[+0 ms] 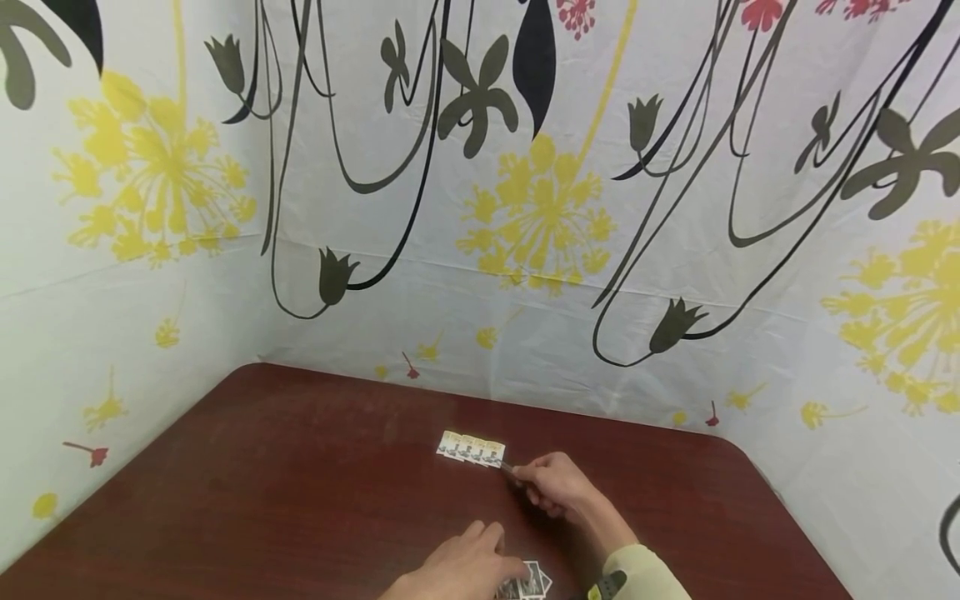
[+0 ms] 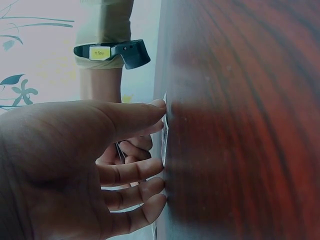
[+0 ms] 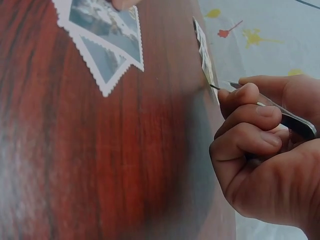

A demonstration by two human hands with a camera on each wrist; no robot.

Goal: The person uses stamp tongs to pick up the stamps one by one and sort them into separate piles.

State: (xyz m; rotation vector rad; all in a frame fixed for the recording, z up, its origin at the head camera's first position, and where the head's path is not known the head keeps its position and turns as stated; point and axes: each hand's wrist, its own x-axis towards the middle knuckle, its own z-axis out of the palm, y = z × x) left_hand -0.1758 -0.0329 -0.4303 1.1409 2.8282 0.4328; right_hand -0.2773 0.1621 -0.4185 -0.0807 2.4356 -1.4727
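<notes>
My right hand (image 1: 561, 485) grips a pair of tweezers (image 3: 299, 123), fingers curled around it. Its tips are at the right end of an overlapping row of yellow-and-white stamps (image 1: 471, 448) on the table; whether they pinch a stamp, I cannot tell. Nearer the front, my left hand (image 1: 467, 565) rests with loosely bent fingers on the table and on darker stamps (image 1: 534, 580) with white scalloped edges. In the right wrist view, these stamps (image 3: 102, 62) overlap at angles, and a left fingertip touches the upper one. Part of this group is hidden under the left hand.
The dark red-brown table (image 1: 300, 483) has rounded far corners. White cloth (image 1: 420, 317) printed with flowers hangs behind it and along the sides. A band with a small black device (image 2: 134, 54) is strapped around the right wrist.
</notes>
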